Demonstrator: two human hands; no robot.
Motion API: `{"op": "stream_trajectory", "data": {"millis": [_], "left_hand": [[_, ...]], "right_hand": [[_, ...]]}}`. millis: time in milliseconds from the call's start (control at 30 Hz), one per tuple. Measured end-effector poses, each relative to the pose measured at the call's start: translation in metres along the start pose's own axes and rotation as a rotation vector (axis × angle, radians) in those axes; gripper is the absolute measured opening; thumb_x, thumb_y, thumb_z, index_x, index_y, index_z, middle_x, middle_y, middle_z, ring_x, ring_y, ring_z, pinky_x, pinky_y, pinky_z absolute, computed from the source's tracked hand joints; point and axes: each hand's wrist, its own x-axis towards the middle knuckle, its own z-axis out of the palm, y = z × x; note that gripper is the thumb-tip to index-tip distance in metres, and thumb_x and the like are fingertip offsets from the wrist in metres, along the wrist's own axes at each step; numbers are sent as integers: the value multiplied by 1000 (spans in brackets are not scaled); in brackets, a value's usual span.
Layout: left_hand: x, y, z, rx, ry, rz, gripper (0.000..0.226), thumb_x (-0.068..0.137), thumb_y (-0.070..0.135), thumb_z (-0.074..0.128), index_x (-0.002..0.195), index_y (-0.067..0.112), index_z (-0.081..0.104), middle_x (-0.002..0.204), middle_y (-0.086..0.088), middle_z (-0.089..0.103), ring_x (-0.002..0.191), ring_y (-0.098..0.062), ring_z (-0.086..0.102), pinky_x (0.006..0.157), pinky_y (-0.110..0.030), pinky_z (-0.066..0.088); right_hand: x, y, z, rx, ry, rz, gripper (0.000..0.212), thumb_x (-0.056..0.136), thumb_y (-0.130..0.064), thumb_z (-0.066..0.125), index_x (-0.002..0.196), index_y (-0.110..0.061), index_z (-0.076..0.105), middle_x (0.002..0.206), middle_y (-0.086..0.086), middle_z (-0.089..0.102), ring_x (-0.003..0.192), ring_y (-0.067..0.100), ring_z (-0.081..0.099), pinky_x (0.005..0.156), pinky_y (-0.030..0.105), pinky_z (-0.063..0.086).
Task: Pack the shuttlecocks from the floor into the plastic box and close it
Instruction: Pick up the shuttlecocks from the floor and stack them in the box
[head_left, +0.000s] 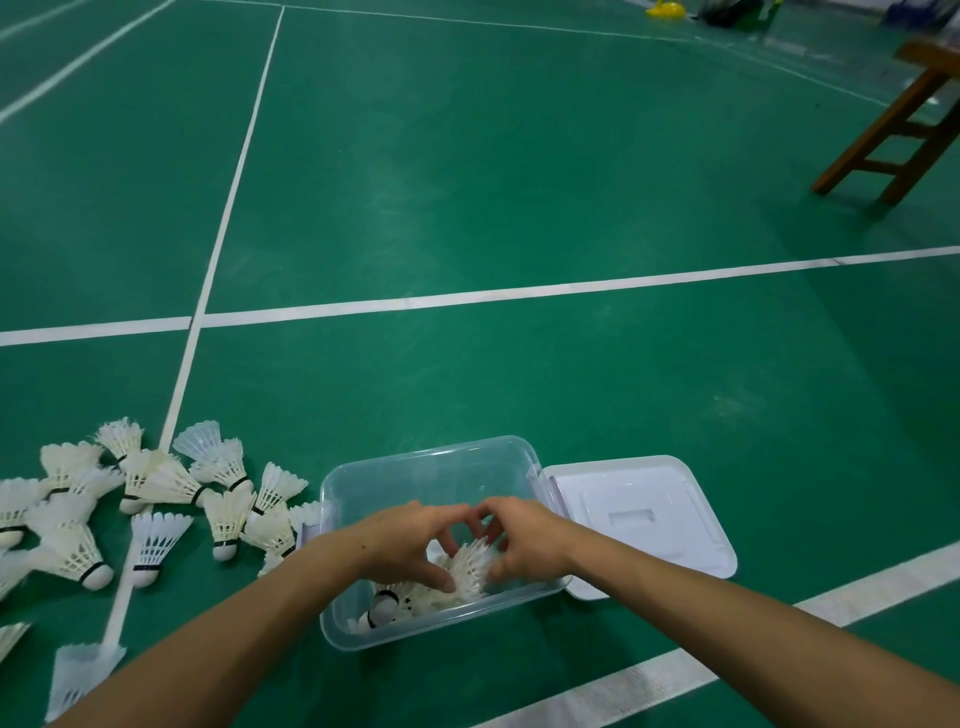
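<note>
- Green court floor (519, 208) with white lines; a wooden stool (893, 119) stands far beyond the right hand.
- Both hands are together inside the clear plastic box (431, 467): left hand (410, 540) and right hand (524, 535) curl round one shuttlecock (470, 564), seemingly lying on its side.
- The loose shuttlecocks (156, 499) lie left of the left hand, the nearer one for fetching.
- The lid (644, 514) lies just right of the right hand.

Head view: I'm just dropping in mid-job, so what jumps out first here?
Both hands, left hand and right hand, meet over the clear plastic box at bottom centre, holding a white shuttlecock above a few already inside. A big scatter of loose shuttlecocks lies on the green floor to the box's left. The white lid lies beside the box on its right.
</note>
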Motion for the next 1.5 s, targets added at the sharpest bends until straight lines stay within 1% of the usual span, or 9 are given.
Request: {"op": "stream_trajectory", "data": {"millis": [233,367,667,833,933,1067,1200,1333,1500], "left_hand": [[6,-11,6,-52,-30,14,46,97,42,72,137,53,52,133,18,67,117,-6,65,104,-37,50],[6,-13,6,-88,-13,53,35,103,33,65,137,42,60,130,25,63,121,8,60,107,-31,51],[10,-18,10,-94,55,89,34,103,30,64,136,39,63,136,20,66,122,7,59,108,-32,51],[3,-17,-2,-68,236,104,34,100,39,69,133,40,62,126,23,67,115,8,59,88,-10,45],[-7,-12,-23,-126,409,77,37,94,40,74,127,44,58,117,26,65,101,7,62,85,-16,50],[-16,8,-53,-302,660,123,34,98,52,61,127,36,52,108,23,62,54,-5,51,58,-21,46],[-14,31,-68,-351,814,187,29,106,52,41,126,32,49,98,16,59,81,-10,64,75,-36,51],[-10,41,-64,-283,841,195,27,106,47,43,125,29,49,104,12,56,65,-7,55,68,-29,42],[-7,41,-51,-194,827,209,32,100,55,49,124,32,49,107,14,53,66,-13,52,65,-24,43]], "right_hand": [[4,-1,-3,-74,-105,42,81,89,-11,78,158,-20,38,152,8,53,129,31,59,107,44,54],[-2,-2,-8,1,-123,45,79,96,-11,71,163,-22,30,159,11,45,127,32,62,100,45,59],[-8,-1,-10,72,-116,16,80,94,-15,77,161,-23,35,163,8,41,139,30,52,111,43,51],[-11,-4,-13,87,-119,0,82,94,-18,78,162,-21,33,162,10,43,137,29,55,112,41,50],[-17,-8,-19,151,-83,-47,83,94,-23,79,163,-20,32,163,10,42,141,27,52,115,38,47],[-22,-21,-34,522,52,-189,72,91,-27,84,153,-23,49,150,1,56,123,21,68,106,43,57],[-22,-41,-39,861,132,-307,55,90,-9,84,140,-10,60,138,7,65,113,32,74,97,46,62],[-20,-40,-33,955,176,-319,49,86,-1,85,130,-5,64,122,21,65,100,29,74,94,53,63],[-22,-25,-28,858,167,-367,51,85,-1,85,130,-15,65,97,12,63,84,26,70,92,60,62]]}}
